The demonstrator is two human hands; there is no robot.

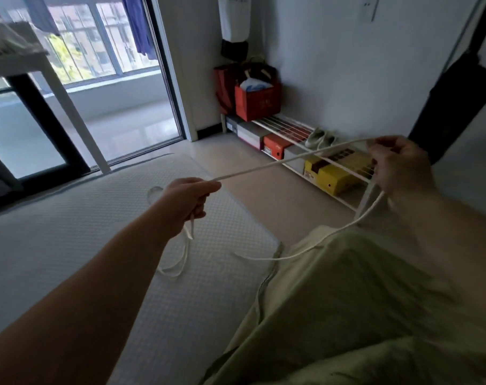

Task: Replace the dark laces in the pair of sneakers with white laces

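White lace (280, 162) runs taut between both hands, stretched in mid-air above a pale quilted mattress (69, 245) and the tiled floor. The left hand (189, 198) has its fingers curled around the lace, gripping it in a fist, and slack loops drop from below that fist onto the mattress. The right hand (400, 165) is raised higher and pinches the other end of the stretch between thumb and fingertips; from under it a long strand falls in a curve across the person's green trousers (347, 301) and ends on the mattress edge. Against the far wall stands a white wire shoe rack (289, 132) holding 1 pair of pale sneakers (319, 138) (whether they carry laces cannot be told at this blur), with several shoe boxes (333, 173) below and red paper bags (257, 102) at its left end.
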